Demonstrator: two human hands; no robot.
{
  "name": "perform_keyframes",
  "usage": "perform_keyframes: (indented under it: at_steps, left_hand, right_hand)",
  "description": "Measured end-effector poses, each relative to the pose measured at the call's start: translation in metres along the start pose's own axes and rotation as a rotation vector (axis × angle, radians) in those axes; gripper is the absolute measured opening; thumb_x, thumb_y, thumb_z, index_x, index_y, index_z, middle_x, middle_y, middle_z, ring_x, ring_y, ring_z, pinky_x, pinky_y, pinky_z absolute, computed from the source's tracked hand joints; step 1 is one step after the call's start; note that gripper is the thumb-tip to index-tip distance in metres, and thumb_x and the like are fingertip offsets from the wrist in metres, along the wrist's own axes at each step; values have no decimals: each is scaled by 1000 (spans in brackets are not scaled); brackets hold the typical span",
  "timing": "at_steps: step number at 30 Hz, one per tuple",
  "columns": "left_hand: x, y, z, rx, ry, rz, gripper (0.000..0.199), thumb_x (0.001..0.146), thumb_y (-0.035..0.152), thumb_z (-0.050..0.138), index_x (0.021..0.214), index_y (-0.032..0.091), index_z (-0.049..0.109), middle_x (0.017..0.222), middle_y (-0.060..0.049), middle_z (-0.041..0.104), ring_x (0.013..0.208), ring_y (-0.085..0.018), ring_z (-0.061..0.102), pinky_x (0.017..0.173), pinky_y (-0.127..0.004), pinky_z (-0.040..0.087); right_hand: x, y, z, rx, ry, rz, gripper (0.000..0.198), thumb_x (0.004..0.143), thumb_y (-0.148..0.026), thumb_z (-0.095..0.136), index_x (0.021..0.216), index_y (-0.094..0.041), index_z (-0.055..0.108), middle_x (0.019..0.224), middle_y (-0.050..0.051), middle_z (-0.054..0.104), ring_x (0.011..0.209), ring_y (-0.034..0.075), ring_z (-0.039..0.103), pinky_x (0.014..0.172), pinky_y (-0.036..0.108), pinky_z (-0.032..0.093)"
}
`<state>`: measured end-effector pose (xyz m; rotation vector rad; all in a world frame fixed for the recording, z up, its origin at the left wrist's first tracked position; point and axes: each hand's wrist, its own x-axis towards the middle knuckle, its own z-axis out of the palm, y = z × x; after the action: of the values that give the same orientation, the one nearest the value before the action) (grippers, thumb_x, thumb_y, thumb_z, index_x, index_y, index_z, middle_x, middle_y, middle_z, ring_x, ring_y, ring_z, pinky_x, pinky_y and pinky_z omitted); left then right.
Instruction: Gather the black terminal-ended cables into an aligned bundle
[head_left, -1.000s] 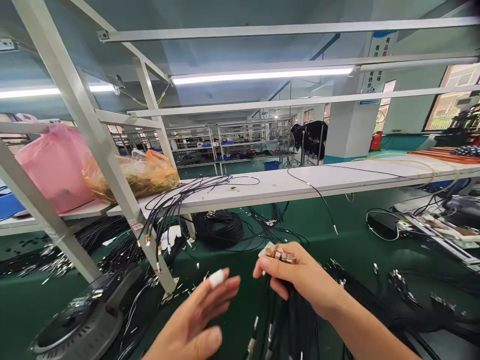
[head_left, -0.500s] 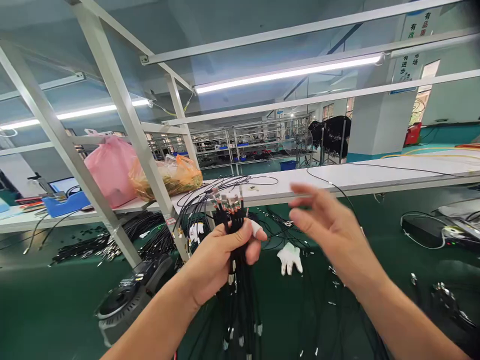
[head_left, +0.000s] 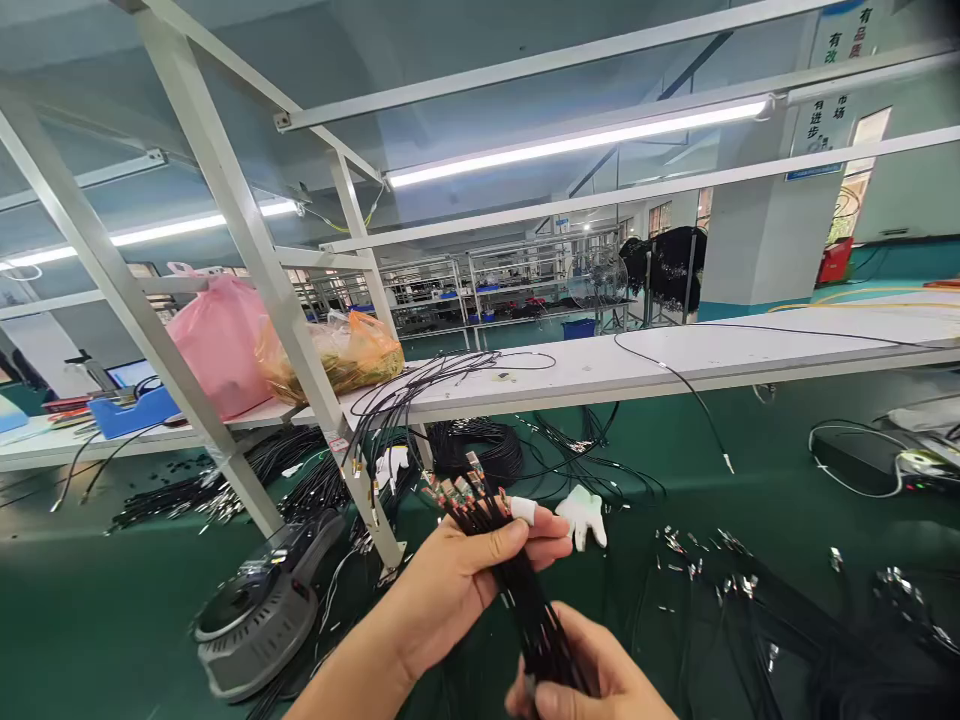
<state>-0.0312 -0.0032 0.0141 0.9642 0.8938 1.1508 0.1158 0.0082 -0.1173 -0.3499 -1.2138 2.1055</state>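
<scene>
A bundle of black cables with bare metal connector ends runs through both hands. My left hand is closed round the upper part, its thumb across the front and a white cover on one finger. The connector ends fan out above that thumb. Lower down, my right hand wraps round the same bundle near the bottom edge of the view; the fingers behind it are partly hidden. A white glove lies on the green table just beyond my left fingertips.
More cables with metal ends lie at the right. A coiled black cable sits under the white shelf. A grey machine stands at the left by the shelf post. Pink and orange bags rest on the shelf.
My right hand, raised and apart at the right before, has come down and taken hold of the bundle's lower part. My left hand and the bundle have moved lower, and the bundle tilts.
</scene>
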Motion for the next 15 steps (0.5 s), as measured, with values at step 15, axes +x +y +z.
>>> perform_keyframes:
  at_steps: [15]
  left_hand:
    - [15, -14, 6, 367, 107, -33, 27, 81, 39, 71, 94, 15, 68, 102, -11, 75, 99, -25, 68, 65, -27, 55]
  right_hand:
    - [4, -7, -1, -135, 171, -45, 55, 67, -64, 75, 100, -21, 74, 83, 4, 66, 80, 22, 59, 75, 34, 48]
